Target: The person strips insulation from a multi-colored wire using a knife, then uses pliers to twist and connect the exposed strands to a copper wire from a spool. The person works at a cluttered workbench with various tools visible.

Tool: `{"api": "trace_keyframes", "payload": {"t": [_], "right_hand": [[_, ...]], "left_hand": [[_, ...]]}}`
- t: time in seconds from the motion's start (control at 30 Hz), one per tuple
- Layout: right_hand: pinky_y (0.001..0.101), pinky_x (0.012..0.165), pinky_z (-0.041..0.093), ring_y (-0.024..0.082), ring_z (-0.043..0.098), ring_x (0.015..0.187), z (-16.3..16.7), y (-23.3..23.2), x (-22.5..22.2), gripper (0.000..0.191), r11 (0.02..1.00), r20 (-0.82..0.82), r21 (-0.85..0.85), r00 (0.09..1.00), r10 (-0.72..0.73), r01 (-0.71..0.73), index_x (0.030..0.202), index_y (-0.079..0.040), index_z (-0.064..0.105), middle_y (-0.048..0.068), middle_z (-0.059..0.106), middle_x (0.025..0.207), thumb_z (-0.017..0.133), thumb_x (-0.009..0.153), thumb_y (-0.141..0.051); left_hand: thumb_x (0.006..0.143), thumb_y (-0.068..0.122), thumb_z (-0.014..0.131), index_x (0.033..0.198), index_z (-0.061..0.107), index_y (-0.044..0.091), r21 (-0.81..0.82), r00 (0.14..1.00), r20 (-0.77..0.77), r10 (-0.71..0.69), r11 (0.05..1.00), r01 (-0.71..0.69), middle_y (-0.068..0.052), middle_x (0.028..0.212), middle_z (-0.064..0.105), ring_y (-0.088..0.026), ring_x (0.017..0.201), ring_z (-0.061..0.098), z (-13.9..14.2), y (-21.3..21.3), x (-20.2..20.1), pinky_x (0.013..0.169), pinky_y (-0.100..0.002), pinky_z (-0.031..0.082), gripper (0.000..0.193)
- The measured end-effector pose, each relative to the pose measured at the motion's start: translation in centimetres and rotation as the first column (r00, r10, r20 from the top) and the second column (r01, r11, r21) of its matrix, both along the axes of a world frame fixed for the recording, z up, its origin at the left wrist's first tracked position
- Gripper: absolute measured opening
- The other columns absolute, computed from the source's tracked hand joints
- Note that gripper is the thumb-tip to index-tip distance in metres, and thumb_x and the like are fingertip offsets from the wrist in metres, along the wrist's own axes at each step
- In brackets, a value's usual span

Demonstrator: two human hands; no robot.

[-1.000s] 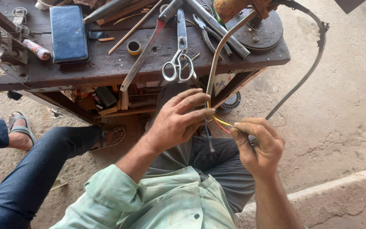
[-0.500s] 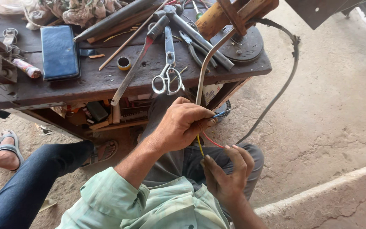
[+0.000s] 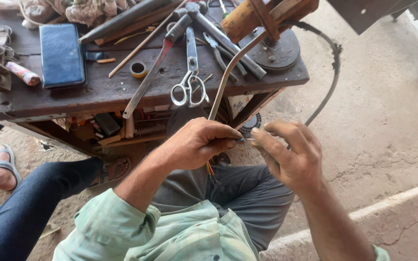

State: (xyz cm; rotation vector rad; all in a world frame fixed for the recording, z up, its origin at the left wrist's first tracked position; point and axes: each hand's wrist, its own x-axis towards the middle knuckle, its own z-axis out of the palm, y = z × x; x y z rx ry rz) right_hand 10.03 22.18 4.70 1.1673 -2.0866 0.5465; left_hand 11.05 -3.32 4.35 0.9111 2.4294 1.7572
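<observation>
- Left hand (image 3: 197,145) clenched around grey cable (image 3: 228,79), thumb and forefinger pinching a thin blue wire (image 3: 246,139).
- Right hand (image 3: 289,154) has risen since half a second ago; its fingertips now nip the wire's free end, suggesting stripping or twisting.
- Red and yellow wires (image 3: 210,168) dangle below the fist.
- Scissors (image 3: 188,89) lie on the workbench (image 3: 97,92) beyond.

The grey cable (image 3: 228,77) is a sheathed cord that curves down from the wooden workbench (image 3: 97,92) edge, bent in a long arc. Below the bench its end sits gripped, with thin coloured wires (image 3: 210,168) (red, yellow, green) poking out underneath, and one fine blue strand (image 3: 246,139) sticks out sideways, level.
</observation>
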Motion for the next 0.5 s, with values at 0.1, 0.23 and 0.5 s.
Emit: {"api": "trace_keyframes", "payload": {"t": [0.1,0.23,0.5], "right_hand": [[0.0328,0.072,0.061,0.018,0.068,0.087,0.5,-0.3,0.3,0.013,0.997,-0.031,0.077,0.999,0.021,-0.018,0.106,-0.014,0.073,0.006,0.069,0.096,0.075,0.094,-0.017],[0.0296,0.062,0.053,0.015,0.064,0.072,-2.1,-1.4,2.3,0.007,0.995,0.342,-0.078,0.939,-0.030,0.060,0.095,-0.007,0.067,0.006,0.067,0.085,0.069,0.098,-0.014],[0.0284,0.053,0.049,0.017,0.063,0.065,-7.8,-1.9,7.2,0.018,0.418,0.513,-0.714,0.012,0.859,0.562,0.098,-0.002,0.065,0.010,0.066,0.081,0.073,0.100,-0.018]], "left_hand": [[0.095,0.016,0.070,0.112,0.076,0.008,0.002,0.999,-0.041,0.016,1.000,-0.016,-0.010,0.095,0.077,-0.023,0.086,0.077,-0.8,0.0,0.4,0.073,-0.034,0.059,0.019],[0.092,0.013,0.073,0.108,0.076,0.008,-0.077,0.970,-0.240,-0.026,0.997,0.008,-0.007,0.091,0.074,-0.027,0.085,0.072,-1.5,-0.2,0.6,0.071,-0.040,0.053,0.017],[0.086,0.010,0.074,0.105,0.075,0.010,-0.116,0.919,-0.394,-0.031,0.993,-0.016,-0.006,0.086,0.068,-0.028,0.088,0.068,-2.3,0.5,2.0,0.076,-0.044,0.050,0.019]]}}
